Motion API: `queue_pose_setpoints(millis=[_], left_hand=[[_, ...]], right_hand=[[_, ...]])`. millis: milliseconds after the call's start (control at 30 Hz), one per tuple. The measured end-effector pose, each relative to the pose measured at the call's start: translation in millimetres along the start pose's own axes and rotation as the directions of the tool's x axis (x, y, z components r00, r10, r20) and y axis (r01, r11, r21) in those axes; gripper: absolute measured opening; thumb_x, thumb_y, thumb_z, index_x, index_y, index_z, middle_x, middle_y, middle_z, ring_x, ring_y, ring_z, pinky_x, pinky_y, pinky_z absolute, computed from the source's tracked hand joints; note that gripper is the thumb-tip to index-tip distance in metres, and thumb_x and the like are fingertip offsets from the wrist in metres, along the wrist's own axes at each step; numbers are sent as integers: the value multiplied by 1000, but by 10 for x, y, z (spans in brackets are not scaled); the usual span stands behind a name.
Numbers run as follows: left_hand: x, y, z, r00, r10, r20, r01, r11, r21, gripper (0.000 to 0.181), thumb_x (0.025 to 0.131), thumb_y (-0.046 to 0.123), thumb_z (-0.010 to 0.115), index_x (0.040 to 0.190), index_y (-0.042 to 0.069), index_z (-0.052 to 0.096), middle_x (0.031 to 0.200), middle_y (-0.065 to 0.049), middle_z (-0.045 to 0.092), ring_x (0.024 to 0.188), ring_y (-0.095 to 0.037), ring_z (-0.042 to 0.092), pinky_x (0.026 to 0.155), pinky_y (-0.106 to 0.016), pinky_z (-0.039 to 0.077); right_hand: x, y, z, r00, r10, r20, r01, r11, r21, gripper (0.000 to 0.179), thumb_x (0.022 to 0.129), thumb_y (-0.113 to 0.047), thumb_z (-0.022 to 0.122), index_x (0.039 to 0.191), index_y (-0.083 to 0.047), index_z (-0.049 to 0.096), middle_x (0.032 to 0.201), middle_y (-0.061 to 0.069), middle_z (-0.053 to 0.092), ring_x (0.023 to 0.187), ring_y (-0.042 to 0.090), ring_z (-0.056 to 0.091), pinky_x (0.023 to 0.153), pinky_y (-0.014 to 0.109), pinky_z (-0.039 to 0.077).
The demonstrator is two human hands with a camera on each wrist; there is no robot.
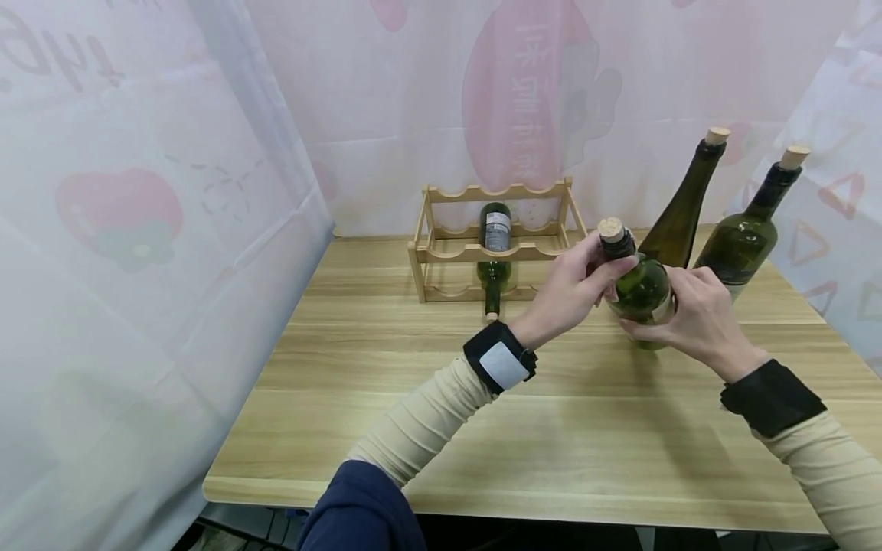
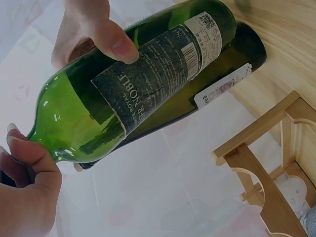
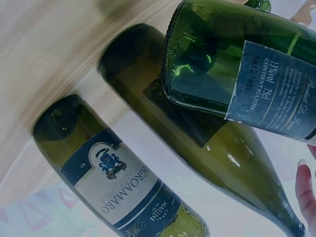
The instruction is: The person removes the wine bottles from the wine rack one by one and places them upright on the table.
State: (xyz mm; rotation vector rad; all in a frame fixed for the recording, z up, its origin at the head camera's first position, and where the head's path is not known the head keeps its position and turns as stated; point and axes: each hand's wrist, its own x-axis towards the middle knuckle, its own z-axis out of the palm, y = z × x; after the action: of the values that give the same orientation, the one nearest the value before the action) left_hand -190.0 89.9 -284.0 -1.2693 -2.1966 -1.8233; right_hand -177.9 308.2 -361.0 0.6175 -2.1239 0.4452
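Observation:
Both hands hold a green wine bottle [image 1: 641, 291] with a cork in its mouth and a dark label [image 2: 153, 74]. At the neck, the left hand [image 1: 575, 279] has its thumb and fingers pinching just below the cork. My right hand [image 1: 706, 317] grips the bottle's body from the right side, thumb across the label in the left wrist view. The base [image 3: 177, 59] seems to be off the table. Right behind stands a tall olive bottle [image 1: 682, 207], and to its right another corked bottle [image 1: 744, 237] with a white and blue label [image 3: 118, 177].
A wooden wine rack [image 1: 468, 252] stands at the back middle of the table [image 1: 386, 383]. One green bottle [image 1: 494, 229] lies in it, its corked neck pointing to the front. Printed cloth [image 1: 386, 115] hangs behind the table and along both sides.

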Motion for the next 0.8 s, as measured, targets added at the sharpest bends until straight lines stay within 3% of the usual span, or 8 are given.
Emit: queue_pose_setpoints(millis=[233,433,600,800], left_hand=[[46,8,39,1000,-11,-9,11,1000,10,21,97,16,57,115,4,55,73,-9,57,57,-10,51,50,-19,44],[85,-13,91,999,-40,-9,40,999,29,22,97,17,57,116,5,55,74,-10,58,60,-21,55,50,-17,44],[103,5,115,999,-46,-18,47,997,65,23,97,18,57,117,7,56,73,-7,57,56,-10,52,50,-17,44],[128,8,114,1000,-24,-9,25,995,93,24,97,20,57,117,7,55,74,-4,57,60,-14,55,53,-18,45]], right_hand=[[-9,23,-46,1000,13,-2,-13,1000,1,91,70,-82,55,99,4,63,78,20,69,66,31,60,70,40,35],[-43,57,-55,999,6,-32,-6,1000,-10,90,69,-82,55,94,4,63,74,20,67,62,32,58,70,41,35],[-63,95,-63,999,8,-44,-9,1000,-10,91,67,-83,56,93,4,62,71,19,66,60,32,57,70,40,34],[-53,119,-116,1000,21,13,-20,999,-29,89,68,-81,57,93,5,60,71,21,65,62,32,57,71,40,35]])
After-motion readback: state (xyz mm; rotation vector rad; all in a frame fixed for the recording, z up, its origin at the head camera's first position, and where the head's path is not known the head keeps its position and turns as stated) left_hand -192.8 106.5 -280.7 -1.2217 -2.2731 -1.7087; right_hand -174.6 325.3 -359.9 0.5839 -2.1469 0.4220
